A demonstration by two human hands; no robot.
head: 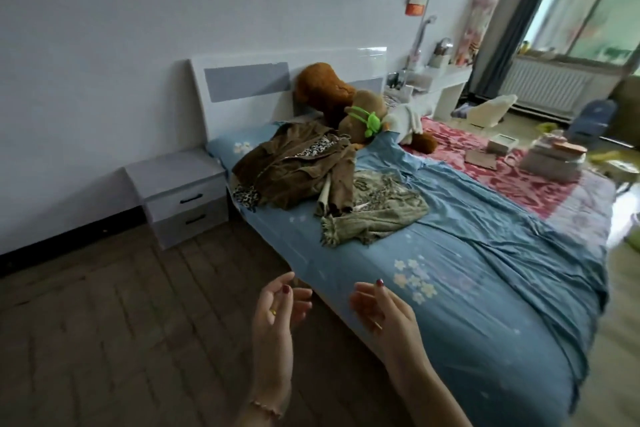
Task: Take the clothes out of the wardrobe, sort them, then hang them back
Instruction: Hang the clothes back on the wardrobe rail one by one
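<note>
— Where has she got to, do you reckon?

— Between trips, I'd say. Both hands are empty: the left hand (pixel 277 305) and the right hand (pixel 379 308) hang palm-inward in front of her, fingers loosely curled, nothing pinched in either. The clothes are out and lying on the bed (pixel 485 288), well ahead of the hands and slightly to their right.

— What's there?

— A brown jacket (pixel 294 163) with a leopard-print lining, farthest from her hands, up against the stuffed toys (pixel 349 104). Nearer the hands, and touching the jacket's sleeve, a crumpled olive-green garment (pixel 374 215). There may be a pale piece tucked between them, though it's too rumpled to be sure.

— And the wardrobe?

— Not in sight from here. So either she fetches more or starts sorting.

— What would sorting take?

— Leaning forward over the blue sheet, reaching past its flower print, and taking the green garment first, since it's closer. Soft cloth, so a full-hand grip, then a shake-out to find the shoulders.
</note>
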